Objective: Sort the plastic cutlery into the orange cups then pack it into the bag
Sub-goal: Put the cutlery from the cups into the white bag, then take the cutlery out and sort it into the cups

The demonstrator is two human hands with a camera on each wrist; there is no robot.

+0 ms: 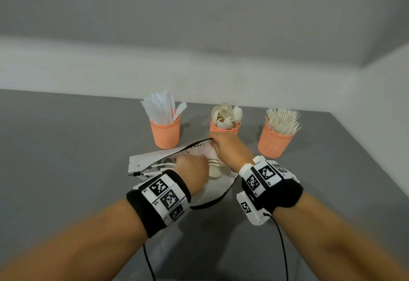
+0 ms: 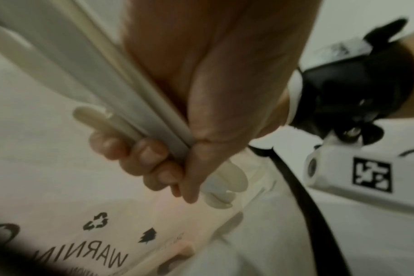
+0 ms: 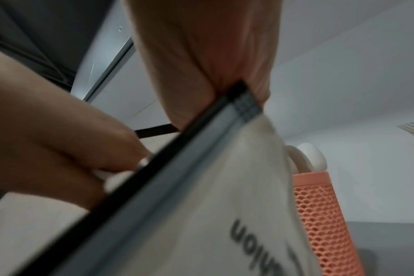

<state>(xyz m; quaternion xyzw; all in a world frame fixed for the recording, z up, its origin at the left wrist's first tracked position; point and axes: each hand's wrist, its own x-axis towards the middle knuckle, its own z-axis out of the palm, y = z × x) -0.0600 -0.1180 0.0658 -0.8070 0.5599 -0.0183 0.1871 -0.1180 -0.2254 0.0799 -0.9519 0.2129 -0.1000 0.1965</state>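
Observation:
Three orange mesh cups stand in a row at the back: one with knives (image 1: 164, 134), one with spoons (image 1: 224, 127) (image 3: 319, 214), one with forks (image 1: 275, 142). A translucent white zip bag (image 1: 150, 159) (image 2: 59, 168) (image 3: 201, 205) with a black zip edge lies in front of them. My right hand (image 1: 222, 145) (image 3: 225, 84) pinches the bag's upper zip edge and holds the mouth up. My left hand (image 1: 192, 166) (image 2: 173, 158) grips a bundle of white spoons (image 2: 130, 112) at the bag's mouth; one spoon bowl (image 1: 214, 172) shows beside it.
The grey table (image 1: 66, 148) meets a pale wall behind the cups and ends at an edge on the right. Black cables run from both wrist bands toward me. The bag's zip edge loops down between my wrists.

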